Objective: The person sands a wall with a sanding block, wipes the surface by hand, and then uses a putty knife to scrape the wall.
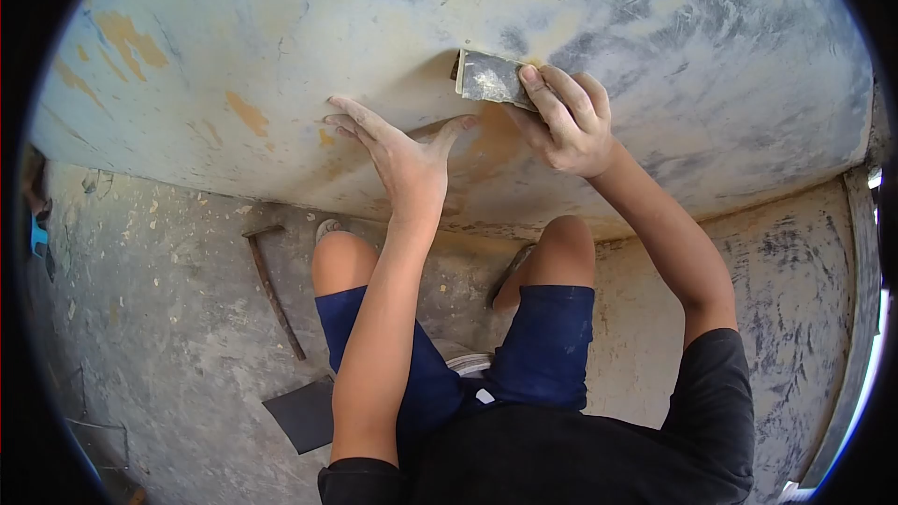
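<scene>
My right hand [566,122] grips a folded, worn piece of sandpaper [491,79] by its right end, with the thumb and fingers closed on it. The sandpaper is dark grey with pale dust on it, and its left edge stands near the wall [355,19]. Left of it, my left hand [407,154] is spread at the wall, thumb apart from the fingers, holding nothing. Dust whitens its fingertips. Between and around the hands the wall is pale, with orange-brown patches and dark grey smears.
A hammer [271,290] with a long handle lies on the worn grey floor [168,318] to the left. Beside my left thigh is a dark flat sheet [301,416]. My knees are bent close below the wall. A blue object [38,238] shows at the far left.
</scene>
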The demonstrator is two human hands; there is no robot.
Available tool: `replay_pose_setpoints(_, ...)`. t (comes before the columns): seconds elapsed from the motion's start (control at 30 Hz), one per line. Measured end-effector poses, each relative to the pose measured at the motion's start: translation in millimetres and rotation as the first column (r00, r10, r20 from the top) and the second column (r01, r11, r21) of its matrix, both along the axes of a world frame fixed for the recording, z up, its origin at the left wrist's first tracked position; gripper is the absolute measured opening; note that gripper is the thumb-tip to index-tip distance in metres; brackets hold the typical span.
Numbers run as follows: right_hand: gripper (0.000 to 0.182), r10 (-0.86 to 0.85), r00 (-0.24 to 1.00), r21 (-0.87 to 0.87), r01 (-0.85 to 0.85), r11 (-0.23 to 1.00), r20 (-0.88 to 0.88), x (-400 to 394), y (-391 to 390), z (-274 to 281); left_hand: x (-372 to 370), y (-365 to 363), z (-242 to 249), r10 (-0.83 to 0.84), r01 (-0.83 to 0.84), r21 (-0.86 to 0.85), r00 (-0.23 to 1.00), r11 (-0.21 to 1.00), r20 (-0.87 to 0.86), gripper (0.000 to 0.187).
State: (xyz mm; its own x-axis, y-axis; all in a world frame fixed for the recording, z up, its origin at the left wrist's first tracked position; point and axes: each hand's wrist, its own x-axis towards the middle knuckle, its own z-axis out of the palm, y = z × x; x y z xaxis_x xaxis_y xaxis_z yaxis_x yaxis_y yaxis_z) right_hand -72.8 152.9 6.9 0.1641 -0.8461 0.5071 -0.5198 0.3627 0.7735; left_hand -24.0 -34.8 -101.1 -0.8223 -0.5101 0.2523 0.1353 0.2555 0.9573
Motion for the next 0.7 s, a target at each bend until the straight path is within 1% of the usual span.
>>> replay_pose_setpoints(0.03, 0.01, -0.002, 1.0, 0.0, 0.002, 1.0, 0.002, 3.9, 9.8, -0.1, 0.8, -0.1, 0.3, -0.008, 0.008, -0.012, 1.0, 1.0, 0.011, 0.164)
replay_pose_setpoints(0.1, 0.013, -0.093, 0.991, 0.039, 0.089, 0.995, 0.095, 20.9, 47.9, -0.2, 3.7, -0.7, -0.4, -0.017, 0.017, -0.02, 0.999, 1.0, 0.027, 0.164)
replay_pose_setpoints(0.17, 0.017, -0.122, 0.989, 0.017, 0.121, 0.993, 0.081, 33.1, 92.5, -13.7, 3.8, -0.4, -0.3, -0.022, 0.026, -0.095, 0.999, 0.995, 0.043, 0.164)
replay_pose_setpoints(0.2, 0.02, -0.146, 0.987, -0.009, 0.147, 0.989, 0.067, 36.5, 97.3, -14.4, 2.5, -0.7, -1.7, -0.024, 0.028, -0.094, 0.999, 0.995, 0.042, 0.164)
replay_pose_setpoints(0.27, 0.02, -0.133, 0.986, -0.012, 0.135, 0.991, 0.096, 34.0, 100.0, -19.5, 2.8, -1.8, -8.8, -0.015, 0.025, -0.154, 0.998, 0.988, 0.065, 0.164)
replay_pose_setpoints(0.3, 0.02, -0.118, 0.986, -0.017, 0.121, 0.992, 0.118, 31.0, 95.9, -20.7, 1.9, -1.5, -11.4, -0.011, 0.021, -0.161, 0.998, 0.987, 0.063, 0.164)
replay_pose_setpoints(0.33, 0.018, -0.105, 0.985, -0.001, 0.106, 0.994, 0.14, 27.8, 72.6, -12.9, 1.8, 0.2, -14.0, 0.0, 0.008, -0.181, 0.999, 0.983, 0.046, 0.163)
replay_pose_setpoints(0.4, 0.017, -0.046, 0.998, -0.064, 0.048, 0.997, 0.033, 9.4, 13.8, -7.5, 3.0, 0.4, -14.5, 0.016, -0.01, -0.202, 0.999, 0.979, 0.028, 0.162)
replay_pose_setpoints(0.43, 0.017, -0.044, 0.998, -0.065, 0.046, 0.997, 0.034, 4.4, -3.9, -9.7, 3.9, 1.4, -13.1, 0.01, -0.01, -0.193, 1.0, 0.981, 0.0, 0.159)
replay_pose_setpoints(0.5, 0.037, -0.004, 0.999, -0.085, 0.009, 0.996, 0.047, -0.5, -23.1, -10.9, 4.8, 3.6, -10.5, -0.002, -0.004, -0.185, 0.999, 0.983, -0.032, 0.157)
replay_pose_setpoints(0.57, 0.033, -0.011, 0.998, -0.049, 0.014, 0.999, 0.067, 9.5, -1.3, -8.3, 5.5, 3.0, -10.1, -0.011, 0.012, -0.156, 1.0, 0.988, 0.007, 0.156)
replay_pose_setpoints(0.63, 0.03, -0.082, 0.986, -0.018, 0.085, 0.996, 0.144, 23.3, 49.3, -21.4, 6.8, 3.5, -6.7, -0.015, 0.018, -0.123, 1.0, 0.992, 0.028, 0.156)
replay_pose_setpoints(0.7, 0.029, -0.173, 0.968, 0.006, 0.175, 0.985, 0.183, 40.6, 97.5, -30.6, 5.3, 6.0, -4.3, -0.024, 0.028, -0.093, 0.999, 0.995, 0.038, 0.156)
